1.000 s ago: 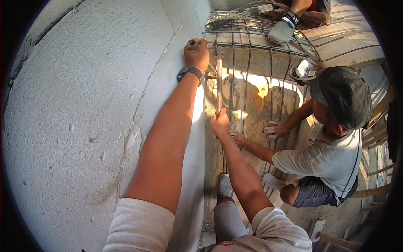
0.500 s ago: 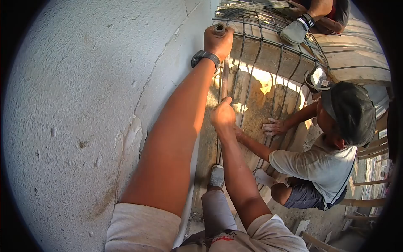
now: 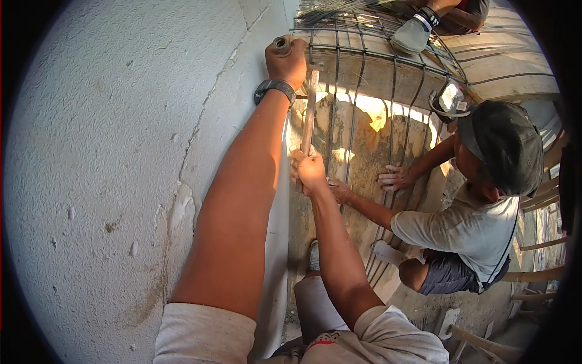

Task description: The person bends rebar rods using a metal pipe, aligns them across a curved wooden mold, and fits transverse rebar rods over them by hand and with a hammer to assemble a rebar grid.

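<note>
My left hand (image 3: 287, 62), wearing a dark wristwatch, is closed around a pipe (image 3: 280, 43) whose round hollow end shows above the fist, close to the wall. The rest of the pipe is hidden by the hand. Lower down, my right hand (image 3: 310, 170) grips the long wooden handle of what looks like a hammer (image 3: 310, 112). Its wider top end lies just right of my left wrist. Beside the handle run several steel bars (image 3: 333, 121), tied into a cage.
A textured grey wall (image 3: 121, 151) fills the left side. A co-worker in a dark cap (image 3: 500, 145) squats at the right, one hand (image 3: 397, 178) by the bars. Another person's gloved hand (image 3: 412, 36) rests on the rebar mesh (image 3: 364, 39) at the top.
Both of my hands sit further left in the view. The top of the wooden handle now shows apart from my left hand, where earlier it ran up behind it.
</note>
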A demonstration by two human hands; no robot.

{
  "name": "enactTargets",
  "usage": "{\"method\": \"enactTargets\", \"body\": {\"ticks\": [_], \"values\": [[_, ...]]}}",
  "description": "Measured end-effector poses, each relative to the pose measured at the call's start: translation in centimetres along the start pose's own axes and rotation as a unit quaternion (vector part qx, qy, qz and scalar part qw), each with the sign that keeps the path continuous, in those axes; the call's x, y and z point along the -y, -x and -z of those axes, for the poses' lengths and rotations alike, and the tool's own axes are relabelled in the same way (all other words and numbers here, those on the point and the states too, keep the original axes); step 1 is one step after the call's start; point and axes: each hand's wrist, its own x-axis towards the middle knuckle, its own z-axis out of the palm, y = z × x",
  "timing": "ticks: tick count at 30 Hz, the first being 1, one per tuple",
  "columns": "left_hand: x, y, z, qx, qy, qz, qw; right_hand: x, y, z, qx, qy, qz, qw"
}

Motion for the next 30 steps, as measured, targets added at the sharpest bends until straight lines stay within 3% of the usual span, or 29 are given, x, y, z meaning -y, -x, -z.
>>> {"method": "enactTargets", "body": {"ticks": [2, 4, 6, 7, 8, 10, 11, 14, 18, 22, 30], "values": [[-0.3, -0.2, 0.3, -0.053, -0.017, 0.004, 0.998, 3.9, 1.7, 0.0, 0.064, -0.157, -0.105, 0.980], [-0.2, 0.2, 0.3, -0.039, -0.030, -0.001, 0.999, 2.6, 1.4, 0.1, -0.042, 0.140, 0.017, 0.989], [0.0, 0.6, -0.2, -0.008, -0.015, 0.007, 1.000, 2.1, 1.8, -1.0, -0.166, 0.416, 0.153, 0.881], [0.0, 0.7, -0.4, -0.003, 0.014, 0.005, 1.000, 4.2, 3.3, -1.2, -0.155, 0.407, 0.039, 0.899], [-0.1, 1.0, -0.1, -0.006, 0.008, 0.006, 1.000, 3.3, 3.1, -1.0, -0.151, 0.380, 0.043, 0.911], [0.1, 0.6, 0.3, -0.010, 0.004, 0.000, 1.000, -1.0, 0.6, 0.0, -0.152, 0.327, 0.063, 0.931], [0.4, 0.4, 0.3, -0.024, 0.014, 0.004, 1.000, -4.7, -1.5, 0.4, -0.142, 0.251, 0.191, 0.938], [0.6, 0.5, 0.6, -0.038, -0.014, -0.025, 0.999, -2.8, -0.3, 0.3, -0.103, 0.168, 0.087, 0.977], [-0.7, 1.2, 0.3, -0.020, 0.033, 0.028, 0.999, 0.7, 2.3, 0.4, -0.057, 0.040, -0.060, 0.996], [0.0, 0.6, 0.0, -0.012, -0.001, -0.010, 1.000, -3.1, -0.3, 3.2, -0.087, 0.241, -0.027, 0.966], [-0.4, 0.2, 0.4, -0.014, 0.003, -0.012, 1.000, -0.1, 0.1, 1.3, -0.051, 0.253, -0.051, 0.965]]}}
